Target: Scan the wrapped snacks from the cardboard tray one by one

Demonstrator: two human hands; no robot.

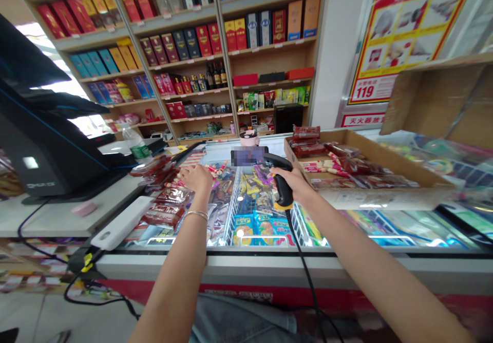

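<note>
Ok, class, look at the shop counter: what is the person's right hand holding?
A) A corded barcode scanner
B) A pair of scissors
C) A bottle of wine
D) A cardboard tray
A. The right hand grips a black corded barcode scanner, whose cable runs down across the front of the chest freezer.

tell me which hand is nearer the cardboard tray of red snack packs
Right. The right hand, gripping a black barcode scanner, is right beside the near corner of the cardboard tray. The left hand is farther left, over packaged snacks on the freezer.
</note>
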